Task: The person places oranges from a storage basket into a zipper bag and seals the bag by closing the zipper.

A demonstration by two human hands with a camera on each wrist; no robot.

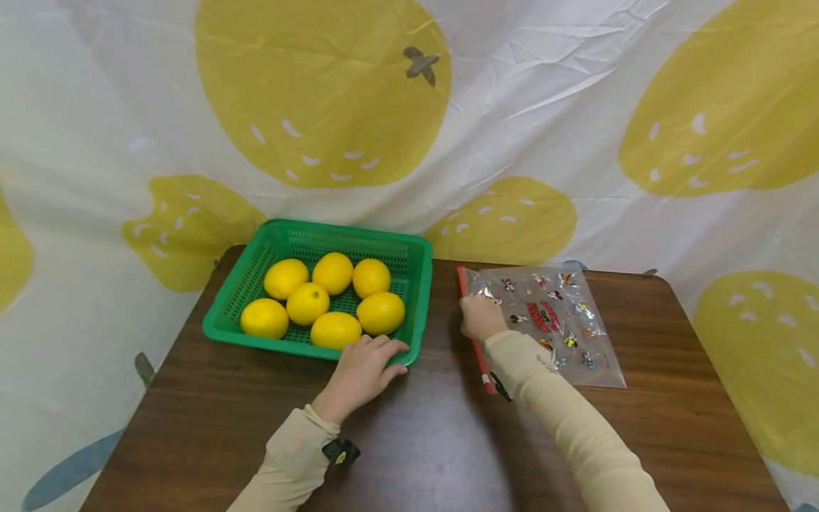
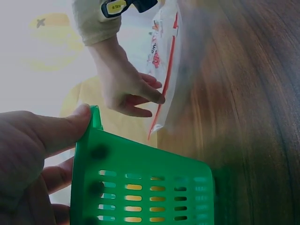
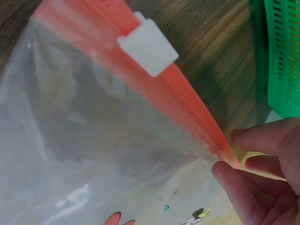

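Observation:
A green plastic basket [image 1: 256, 340] holding several lemons [image 1: 337, 331] is at the left rear of the table. My left hand [image 1: 361, 373] grips its front rim near the right corner; the left wrist view shows the thumb against the green edge and the other fingers partly hidden behind it. To the right lies a clear slider zip bag [image 1: 601, 348] with small cartoon prints and a red zip strip [image 3: 187, 110]. My right hand [image 1: 483, 317] pinches the bag by this strip, toward its far end. A white slider [image 3: 149, 47] sits on the strip's near part.
The brown wooden table [image 1: 409, 441] runs back to a white curtain [image 1: 512, 85] printed with big yellow fruit. A strip of tabletop separates the basket from the bag. Both wrists carry small dark devices on straps.

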